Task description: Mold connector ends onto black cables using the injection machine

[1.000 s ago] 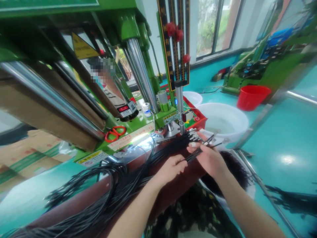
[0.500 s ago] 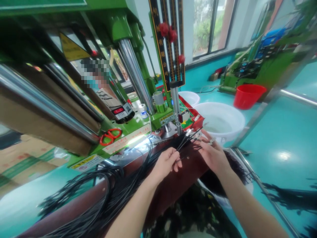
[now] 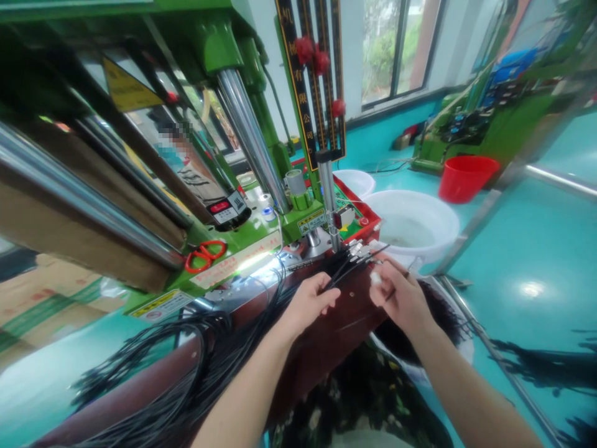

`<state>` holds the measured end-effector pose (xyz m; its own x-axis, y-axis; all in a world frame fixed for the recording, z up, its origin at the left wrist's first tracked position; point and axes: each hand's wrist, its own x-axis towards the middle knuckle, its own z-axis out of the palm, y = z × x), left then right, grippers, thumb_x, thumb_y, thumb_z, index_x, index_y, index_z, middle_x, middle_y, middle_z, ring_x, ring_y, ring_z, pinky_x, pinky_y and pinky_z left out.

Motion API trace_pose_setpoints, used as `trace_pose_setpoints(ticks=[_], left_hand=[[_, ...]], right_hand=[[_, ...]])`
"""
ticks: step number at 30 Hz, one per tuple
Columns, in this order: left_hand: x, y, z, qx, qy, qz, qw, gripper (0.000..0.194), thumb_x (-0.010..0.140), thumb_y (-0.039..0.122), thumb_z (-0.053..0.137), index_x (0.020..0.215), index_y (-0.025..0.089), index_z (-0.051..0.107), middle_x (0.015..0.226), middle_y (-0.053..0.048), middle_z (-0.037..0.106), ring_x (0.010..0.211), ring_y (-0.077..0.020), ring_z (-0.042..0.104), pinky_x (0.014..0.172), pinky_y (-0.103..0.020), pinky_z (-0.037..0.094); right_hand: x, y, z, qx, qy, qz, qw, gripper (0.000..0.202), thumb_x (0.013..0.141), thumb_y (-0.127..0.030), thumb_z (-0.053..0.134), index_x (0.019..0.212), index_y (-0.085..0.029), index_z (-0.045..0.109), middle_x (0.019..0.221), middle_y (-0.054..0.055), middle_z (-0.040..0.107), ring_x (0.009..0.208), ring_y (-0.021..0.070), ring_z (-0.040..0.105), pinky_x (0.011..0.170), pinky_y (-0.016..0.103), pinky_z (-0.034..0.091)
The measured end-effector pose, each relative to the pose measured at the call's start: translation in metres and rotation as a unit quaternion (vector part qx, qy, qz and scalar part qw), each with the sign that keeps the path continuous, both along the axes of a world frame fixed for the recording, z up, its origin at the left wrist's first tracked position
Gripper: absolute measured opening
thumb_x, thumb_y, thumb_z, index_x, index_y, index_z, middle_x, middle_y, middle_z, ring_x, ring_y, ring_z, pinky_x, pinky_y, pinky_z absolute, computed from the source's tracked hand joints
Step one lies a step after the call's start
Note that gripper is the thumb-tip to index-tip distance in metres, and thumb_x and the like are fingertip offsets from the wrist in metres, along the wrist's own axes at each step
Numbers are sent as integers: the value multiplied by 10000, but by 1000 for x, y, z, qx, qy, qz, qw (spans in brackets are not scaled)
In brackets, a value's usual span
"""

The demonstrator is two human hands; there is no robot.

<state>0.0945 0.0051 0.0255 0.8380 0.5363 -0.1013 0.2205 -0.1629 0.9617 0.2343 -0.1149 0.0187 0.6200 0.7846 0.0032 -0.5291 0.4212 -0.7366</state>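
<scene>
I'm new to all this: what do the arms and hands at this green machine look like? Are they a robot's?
No, they are a person's. The forearms show no sleeves, and the left hand and right hand wear no gloves. A small white covering, perhaps tape, is on one right fingertip. I see no watch or cables attached to the arms.
</scene>
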Motion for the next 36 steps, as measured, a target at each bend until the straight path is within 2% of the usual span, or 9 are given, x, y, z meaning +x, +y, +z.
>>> trace_pose_setpoints(ticks=[3,7,14,19,25,27,32,34,36], left_hand=[[-1,-6,-1,2,13,-26,1000,221,733,317,560,655,168,417,550,47,510,432,-47,422,426,-166,308],[1,-7,-3,-17,32,-63,997,196,746,319,541,704,170,420,570,32,553,429,-50,437,421,-165,306],[6,5,-4,-71,16,6,997,316,715,423,585,872,161,505,497,73,455,394,-41,367,381,-154,243],[16,7,10,-33,51,-11,998,406,768,530,461,653,144,515,502,32,471,409,-46,387,399,-169,280],[30,10,20,-80,95,-74,989,264,706,400,570,651,144,538,484,49,453,404,-42,391,406,-165,313],[35,19,16,-101,81,-50,990,213,717,348,557,660,148,515,493,47,471,408,-50,433,402,-162,327],[45,43,0,-62,50,107,991,169,799,281,444,675,170,421,427,68,439,312,-55,410,335,-148,289],[40,38,2,-70,24,70,995,188,799,307,466,681,169,419,436,64,452,326,-56,420,342,-147,310],[29,23,8,-110,8,-35,993,226,787,349,508,688,163,426,511,26,527,425,-82,512,401,-169,389]], right_hand=[[3,4,5,8,-8,-4,1000,298,745,-301,636,1033,-249,579,493,-93,482,315,69,431,324,204,349],[8,7,2,-7,-29,10,1000,125,774,-292,616,871,-214,607,394,-102,393,291,68,409,312,188,321],[8,4,-2,-12,-67,-49,996,146,752,-327,638,749,-187,596,398,-84,422,301,83,425,305,202,318],[0,-8,1,-20,-102,-33,994,129,780,-323,604,751,-199,582,414,-67,468,319,90,450,337,203,300],[-9,-29,-1,-13,-234,-7,972,99,847,-292,518,824,-228,590,430,-43,528,368,107,473,400,219,311],[-13,-41,2,-10,-269,10,963,114,846,-303,510,822,-245,605,456,-41,538,378,111,476,421,237,344],[-22,-74,18,10,-344,188,920,214,735,-456,607,649,-267,657,456,-6,566,430,140,527,469,263,429],[-21,-79,18,4,-335,201,920,278,716,-496,609,591,-252,651,427,1,554,420,137,534,464,248,438],[-14,-75,13,-17,-318,196,927,325,775,-489,545,623,-224,657,434,9,564,413,133,540,461,239,439]])
